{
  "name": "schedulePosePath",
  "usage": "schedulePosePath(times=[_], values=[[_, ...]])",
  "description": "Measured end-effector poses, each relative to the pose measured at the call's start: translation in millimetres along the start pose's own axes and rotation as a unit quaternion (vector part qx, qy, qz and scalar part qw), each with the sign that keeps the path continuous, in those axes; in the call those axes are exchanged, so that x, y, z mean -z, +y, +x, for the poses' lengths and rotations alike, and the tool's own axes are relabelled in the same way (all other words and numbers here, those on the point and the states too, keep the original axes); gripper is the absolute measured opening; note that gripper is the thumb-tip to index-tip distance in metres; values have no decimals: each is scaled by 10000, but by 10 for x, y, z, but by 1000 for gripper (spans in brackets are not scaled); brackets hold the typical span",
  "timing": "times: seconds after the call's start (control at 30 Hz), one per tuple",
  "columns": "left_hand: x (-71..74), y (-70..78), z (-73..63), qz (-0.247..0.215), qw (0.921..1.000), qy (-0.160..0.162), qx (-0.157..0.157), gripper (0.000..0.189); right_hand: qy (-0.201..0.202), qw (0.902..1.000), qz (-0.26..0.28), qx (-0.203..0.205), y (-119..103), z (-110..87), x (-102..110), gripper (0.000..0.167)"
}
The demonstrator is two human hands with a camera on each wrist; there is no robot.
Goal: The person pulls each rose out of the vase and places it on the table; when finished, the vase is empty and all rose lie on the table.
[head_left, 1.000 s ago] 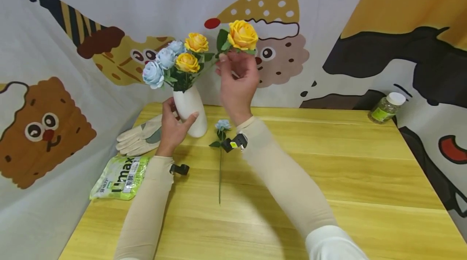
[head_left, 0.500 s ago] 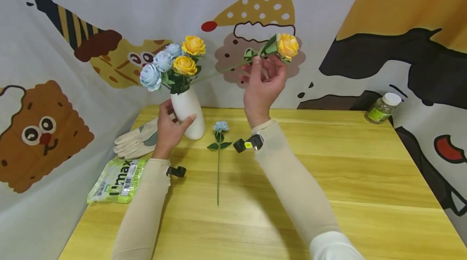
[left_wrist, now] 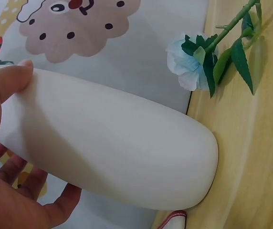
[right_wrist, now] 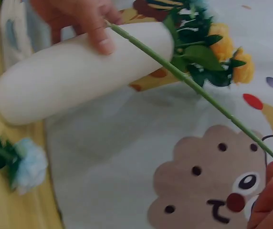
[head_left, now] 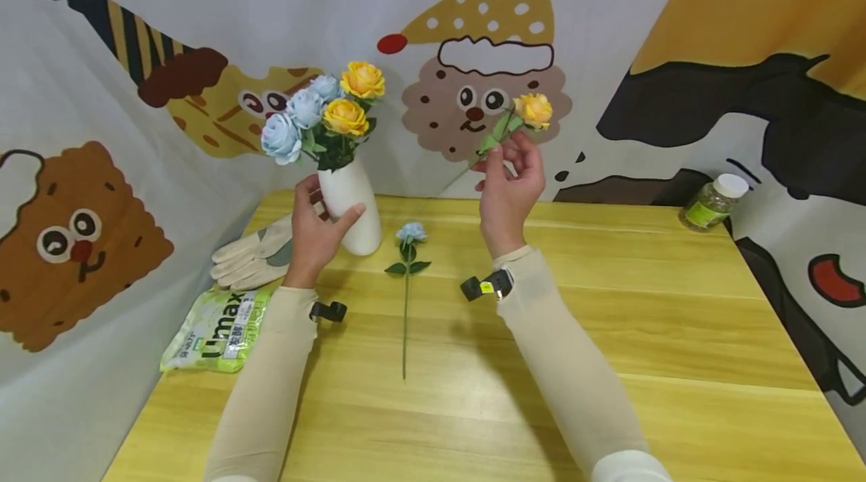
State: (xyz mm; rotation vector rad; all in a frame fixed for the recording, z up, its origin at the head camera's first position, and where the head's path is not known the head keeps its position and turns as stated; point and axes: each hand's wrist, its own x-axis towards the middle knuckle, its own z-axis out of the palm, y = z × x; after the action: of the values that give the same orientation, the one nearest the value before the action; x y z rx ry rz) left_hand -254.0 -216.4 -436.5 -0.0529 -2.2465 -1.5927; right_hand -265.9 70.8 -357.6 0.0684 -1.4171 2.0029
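Note:
My left hand (head_left: 314, 237) grips a white vase (head_left: 355, 215), thumb on the near side and fingers behind it. Blue roses (head_left: 280, 137) and two yellow roses (head_left: 346, 117) fill the vase's mouth. To the right of the vase, my right hand (head_left: 510, 192) pinches a single yellow rose (head_left: 533, 112) by its stem, just below the leaves. The bare green stem (right_wrist: 189, 81) slants across the vase in the right wrist view, and that flower head is out of this view. One blue rose (head_left: 410, 232) lies on the table between my hands, stem toward me.
Left of the vase lies a pale work glove (head_left: 250, 258), with a green and white plastic bag (head_left: 219, 331) nearer me. A lidded jar (head_left: 713, 202) stands at the table's back right corner. A printed cloth (head_left: 609, 8) hangs behind the table (head_left: 676, 316).
My right hand has drawn the yellow rose away from the vase, moving right and then down, so its stem is now clear of the bouquet. My left hand stays on the vase.

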Motion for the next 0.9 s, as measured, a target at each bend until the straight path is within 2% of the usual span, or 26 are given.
schedulePosePath(times=[0.2, 0.33, 0.47, 0.57, 0.77, 0.9], values=[[2, 7, -2, 78, 10000, 28, 0, 91, -444, 9953, -565, -643, 126, -91, 143, 32], [-3, 19, 2, 83, 10000, 0, 19, 91, -752, 9873, -910, -1068, 197, -164, 241, 36], [-17, 13, 18, 93, 9999, -41, -39, 91, -1133, 9769, -1251, -1310, 250, -223, 333, 38], [-24, -1, 28, 68, 9999, -57, -90, 91, -1500, 9636, -1636, -1488, 313, -277, 390, 37], [-16, -9, 7, 59, 10000, -55, -37, 90, -2357, 9204, -2510, -1851, 530, -445, 499, 40], [-5, 1, 1, 107, 9999, -79, -37, 90, -2582, 9018, -2772, -2080, 647, -526, 543, 42]])
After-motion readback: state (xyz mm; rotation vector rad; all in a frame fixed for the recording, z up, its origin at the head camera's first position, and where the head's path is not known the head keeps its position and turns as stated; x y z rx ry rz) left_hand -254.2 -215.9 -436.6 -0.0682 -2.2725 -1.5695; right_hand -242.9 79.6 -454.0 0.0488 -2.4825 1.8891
